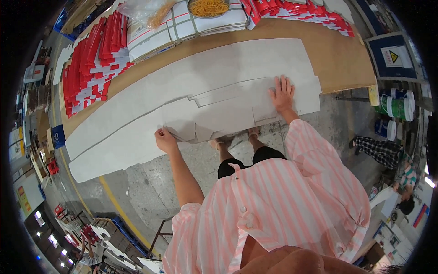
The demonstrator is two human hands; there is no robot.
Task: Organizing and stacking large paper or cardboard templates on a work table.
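A long white cardboard sheet (123, 146) with stepped cut edges lies along the near side of the table, overhanging its front edge. Behind it lies another white sheet (255, 55), with a dark stepped line between the two. My left hand (167, 140) is closed at the near edge of the front sheet, thumb and fingers pinched together beside a slightly raised flap (182, 131). My right hand (284, 97) rests palm down on the white cardboard to the right, fingers stretched and spread, holding nothing.
Red-and-white folded cartons (98, 64) are fanned out at the table's left, more red-and-white cartons (310, 18) at the far right. Between them sits a strapped white stack (182, 29) bearing a bowl of yellow rubber bands (208, 8). Buckets (397, 107) stand right; a person (388, 155) is farther off.
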